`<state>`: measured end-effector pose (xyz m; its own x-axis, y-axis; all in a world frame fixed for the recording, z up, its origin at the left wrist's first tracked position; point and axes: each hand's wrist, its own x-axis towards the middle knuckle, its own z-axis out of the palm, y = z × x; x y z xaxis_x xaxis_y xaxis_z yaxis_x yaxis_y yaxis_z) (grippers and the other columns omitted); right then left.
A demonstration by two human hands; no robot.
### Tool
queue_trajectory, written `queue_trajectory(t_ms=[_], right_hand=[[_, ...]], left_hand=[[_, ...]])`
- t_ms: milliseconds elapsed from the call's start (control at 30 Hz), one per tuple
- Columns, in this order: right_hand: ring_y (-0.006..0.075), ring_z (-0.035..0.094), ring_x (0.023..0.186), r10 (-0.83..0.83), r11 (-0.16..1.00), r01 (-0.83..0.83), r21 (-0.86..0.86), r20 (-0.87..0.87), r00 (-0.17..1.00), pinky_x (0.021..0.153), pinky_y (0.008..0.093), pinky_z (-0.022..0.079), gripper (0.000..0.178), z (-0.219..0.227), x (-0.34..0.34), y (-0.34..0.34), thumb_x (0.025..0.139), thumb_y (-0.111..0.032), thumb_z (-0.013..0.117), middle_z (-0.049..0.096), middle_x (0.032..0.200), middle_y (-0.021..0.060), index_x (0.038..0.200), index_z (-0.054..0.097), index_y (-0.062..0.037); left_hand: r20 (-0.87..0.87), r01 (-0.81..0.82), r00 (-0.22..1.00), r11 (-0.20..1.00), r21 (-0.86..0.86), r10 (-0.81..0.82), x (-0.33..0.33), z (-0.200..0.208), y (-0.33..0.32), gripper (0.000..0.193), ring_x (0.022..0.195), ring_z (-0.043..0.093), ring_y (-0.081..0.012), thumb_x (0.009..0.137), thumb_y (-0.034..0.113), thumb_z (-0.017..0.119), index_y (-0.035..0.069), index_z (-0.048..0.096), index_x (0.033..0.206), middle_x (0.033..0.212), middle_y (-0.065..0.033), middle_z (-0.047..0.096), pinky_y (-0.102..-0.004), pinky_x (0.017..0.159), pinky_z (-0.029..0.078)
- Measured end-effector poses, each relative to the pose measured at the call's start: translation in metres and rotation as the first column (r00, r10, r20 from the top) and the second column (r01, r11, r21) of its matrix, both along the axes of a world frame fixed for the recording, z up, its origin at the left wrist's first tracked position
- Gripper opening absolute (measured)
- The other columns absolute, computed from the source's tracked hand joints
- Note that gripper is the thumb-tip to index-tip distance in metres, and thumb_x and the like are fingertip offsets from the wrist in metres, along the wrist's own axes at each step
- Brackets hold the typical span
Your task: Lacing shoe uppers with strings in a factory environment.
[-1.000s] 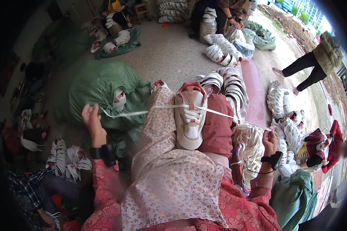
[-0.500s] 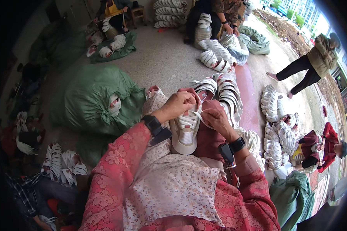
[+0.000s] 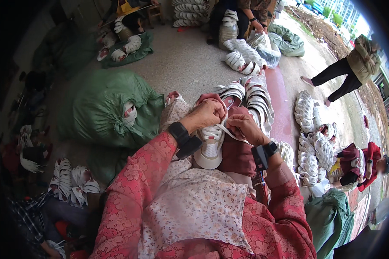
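Note:
A white and beige sneaker with a dark pink lining rests on my lap, its toe pointing toward me. My left hand is closed at the shoe's upper opening, fingers curled against its edge. Close beside it, my right hand pinches a white shoelace that runs from the eyelets. Both sets of fingertips nearly meet over the top eyelets, so the exact grip is partly hidden. Under the shoe lie a floral apron and dark red trousers.
Just beyond my knees stand stacked white shoe pieces. A full green sack sits at left, another green sack at lower right. More shoe piles line the right. Several people work nearby; one person stands at far right.
My hands and the sneaker have shifted slightly. The shoe now tilts, with its toe a little higher and its pink collar more visible. The right hand still pinches the lace.

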<state>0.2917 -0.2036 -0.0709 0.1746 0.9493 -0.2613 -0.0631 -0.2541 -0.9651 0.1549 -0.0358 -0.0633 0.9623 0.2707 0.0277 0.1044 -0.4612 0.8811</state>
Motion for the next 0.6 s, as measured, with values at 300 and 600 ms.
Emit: queue_trajectory(t_ms=[300, 600], right_hand=[[0.0358, 0.06, 0.072, -0.004, 0.953, -0.241, 0.181, 0.807, 0.59, 0.062, 0.0442, 0.048, 0.017, 0.002, 0.006, 0.006, 0.084, -0.014, 0.058, 0.061, 0.077, 0.0166, 0.075, 0.058, -0.0001], [0.0335, 0.062, 0.069, -0.088, 0.954, -0.208, 0.215, 0.867, 0.491, 0.063, 0.042, 0.049, 0.016, -0.01, -0.011, 0.009, 0.087, -0.017, 0.057, 0.061, 0.076, 0.0159, 0.082, 0.06, -0.0013]], left_hand=[[0.002, 0.0, 1.0, 0.923, 0.384, -0.001, -0.005, -0.007, 0.002, 0.015, 0.084, 0.063, -0.0244, 0.072, 0.007, 0.063, 0.002, 0.065, 0.086, 0.088, -0.0082, 0.065, -0.0337, 0.074, 0.049], [-0.092, 0.062, 0.995, 0.931, 0.36, -0.031, -0.004, -0.002, 0.004, 0.018, 0.089, 0.064, -0.0228, 0.074, 0.011, 0.065, 0.003, 0.066, 0.089, 0.089, -0.0091, 0.065, -0.0333, 0.078, 0.049]])
